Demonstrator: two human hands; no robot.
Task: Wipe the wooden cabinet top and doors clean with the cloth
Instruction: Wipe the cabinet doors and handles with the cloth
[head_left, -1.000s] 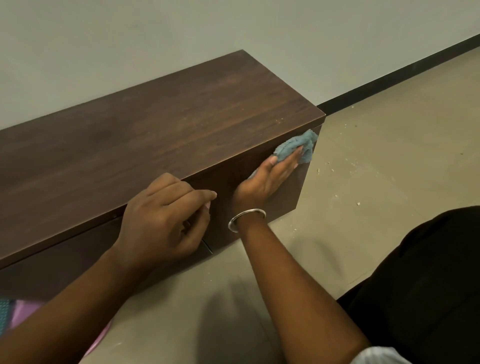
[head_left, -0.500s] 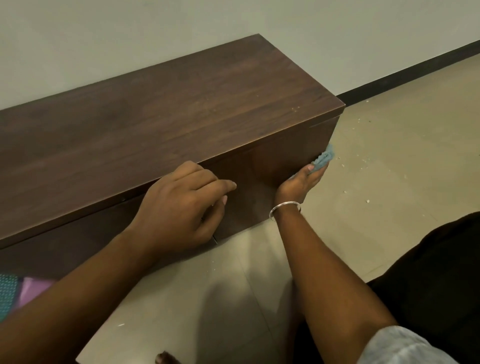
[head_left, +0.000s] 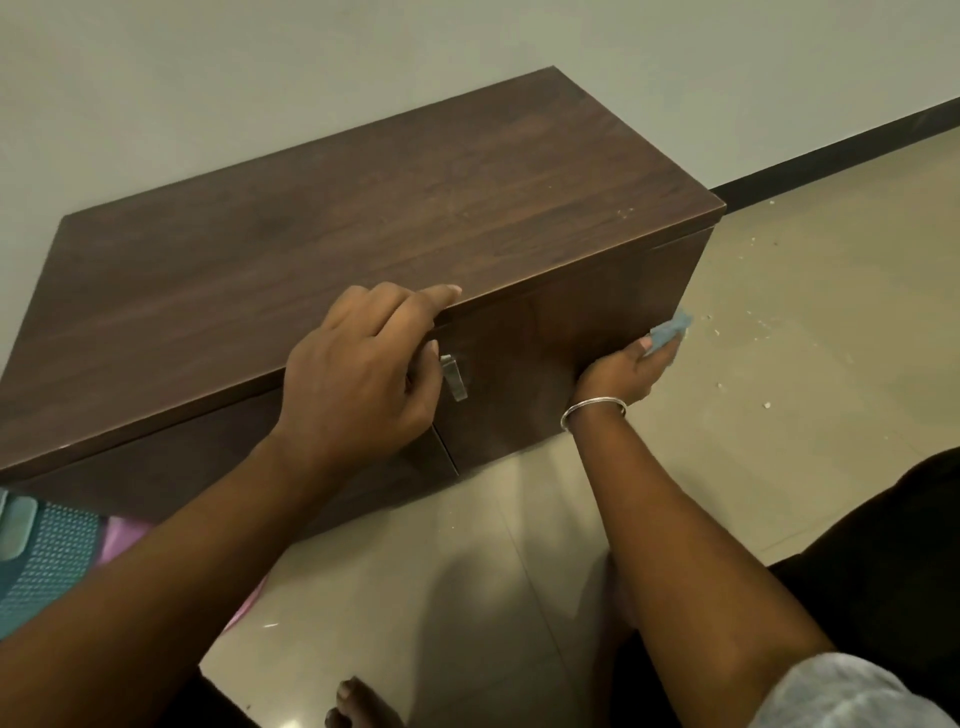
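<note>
A low dark wooden cabinet (head_left: 363, 218) stands on the floor against the wall. My left hand (head_left: 363, 369) rests on the front edge of its top, fingers curled over the edge beside a small metal door handle (head_left: 453, 375). My right hand (head_left: 621, 371) presses a blue cloth (head_left: 670, 330) against the right-hand door (head_left: 571, 353), near the door's lower right corner. Most of the cloth is hidden behind my fingers. A metal bangle sits on my right wrist.
Pale crumbs of debris (head_left: 753, 332) lie scattered on the tiled floor (head_left: 805, 364) right of the cabinet. A teal and pink mat (head_left: 47, 566) lies at the lower left. My bare toes (head_left: 358, 701) show at the bottom edge. A black skirting (head_left: 831, 150) runs along the wall.
My right hand has slid the cloth down and to the right across the door. My left hand has shifted off the metal handle, which now shows. The view has pulled back.
</note>
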